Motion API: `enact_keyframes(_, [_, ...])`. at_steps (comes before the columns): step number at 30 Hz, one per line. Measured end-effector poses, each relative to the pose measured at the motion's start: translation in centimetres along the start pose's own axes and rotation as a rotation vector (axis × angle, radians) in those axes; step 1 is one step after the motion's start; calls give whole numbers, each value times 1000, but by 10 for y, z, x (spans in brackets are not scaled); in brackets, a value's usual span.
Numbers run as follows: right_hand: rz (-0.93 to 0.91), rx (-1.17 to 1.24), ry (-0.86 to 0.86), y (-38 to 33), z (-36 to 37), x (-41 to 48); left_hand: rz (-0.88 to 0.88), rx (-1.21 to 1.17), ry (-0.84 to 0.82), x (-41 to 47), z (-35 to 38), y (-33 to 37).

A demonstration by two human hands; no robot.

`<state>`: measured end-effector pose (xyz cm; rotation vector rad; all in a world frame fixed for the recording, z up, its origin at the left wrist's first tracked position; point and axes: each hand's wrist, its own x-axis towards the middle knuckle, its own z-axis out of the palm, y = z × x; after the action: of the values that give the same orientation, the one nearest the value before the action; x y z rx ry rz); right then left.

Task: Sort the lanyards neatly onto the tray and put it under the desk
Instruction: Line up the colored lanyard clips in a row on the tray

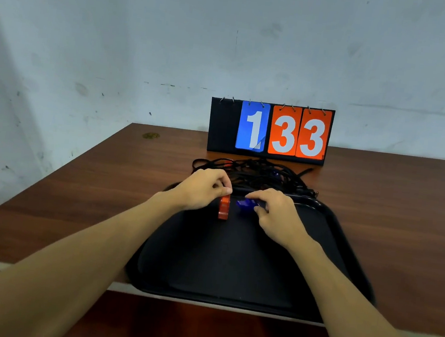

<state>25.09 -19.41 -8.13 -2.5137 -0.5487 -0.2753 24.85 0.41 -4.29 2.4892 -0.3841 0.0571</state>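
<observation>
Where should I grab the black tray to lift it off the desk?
Probably its raised rim at the left and right edges, coming in from both sides: the tray is wide and flat, and that lip gives fingers something to hook.

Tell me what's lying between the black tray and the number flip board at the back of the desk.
A tangled pile of black lanyard cords lies on the desk there, shown in the head view.
</observation>
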Motion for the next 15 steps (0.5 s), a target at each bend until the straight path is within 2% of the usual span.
enact_keyframes(4, [-9, 73, 36, -3, 0, -3, 35, -1, 47, -2, 4, -7])
enact_keyframes(10, [-57, 61, 46, -5, 4, -4, 101, -30, 273, -15, -1, -8])
enact_keyframes(12, [-53, 65, 43, -6, 5, -5, 154, 23, 233, -27, -4, -13])
enact_keyframes(15, [-57, 72, 25, -13, 5, -6, 128, 87, 53, -42, -3, -25])
